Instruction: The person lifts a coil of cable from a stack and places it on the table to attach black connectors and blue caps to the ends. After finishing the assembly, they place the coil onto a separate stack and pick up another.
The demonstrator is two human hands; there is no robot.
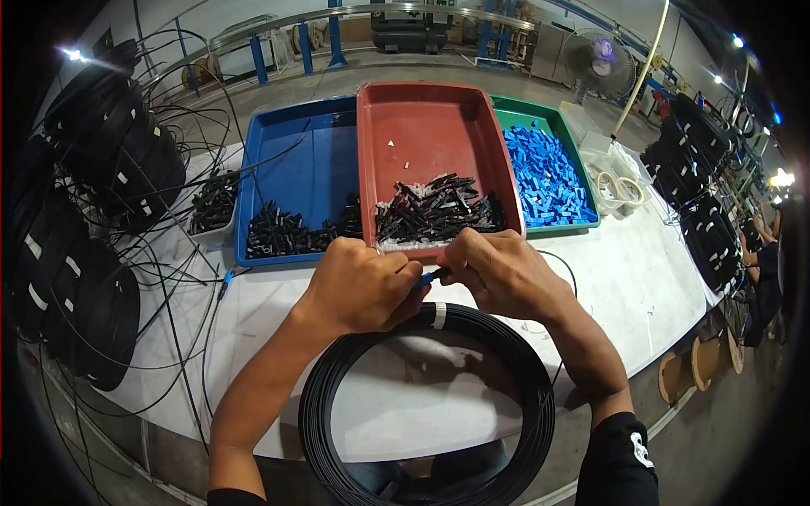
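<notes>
Above the top of a black cable coil (316,413), my two hands meet. My left hand (361,282) is closed around a small blue connector (424,280), whose end shows between the hands. My right hand (502,274) pinches a thin black piece (440,273) that meets the blue connector; its far part is hidden by the fingers. A white tape band (440,315) wraps the coil just below the hands. The coil lies at the front of the white table (624,304) and overhangs its near edge.
Behind my hands stand a blue tray (308,160) with black parts, a red tray (422,135) with black pieces, and a green tray (582,226) with blue connectors. Stacked black coils (110,169) and loose cables flank the left side. Clear containers (620,181) stand right.
</notes>
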